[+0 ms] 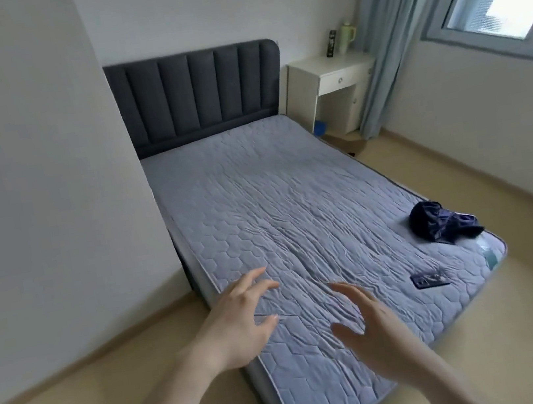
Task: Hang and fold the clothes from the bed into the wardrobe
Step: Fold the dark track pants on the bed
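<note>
Both hands [238,323] [377,330] empty — fingers [255,277] spread above bed [293,204].

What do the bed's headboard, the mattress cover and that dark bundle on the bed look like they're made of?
The headboard looks like padded dark grey fabric, matte, stitched into vertical channels. The mattress cover seems a quilted grey-blue textile: hexagon stitching and soft wrinkles. The dark bundle looks like thin navy cloth with a slight sheen, perhaps synthetic; it is too crumpled to be sure.
</note>
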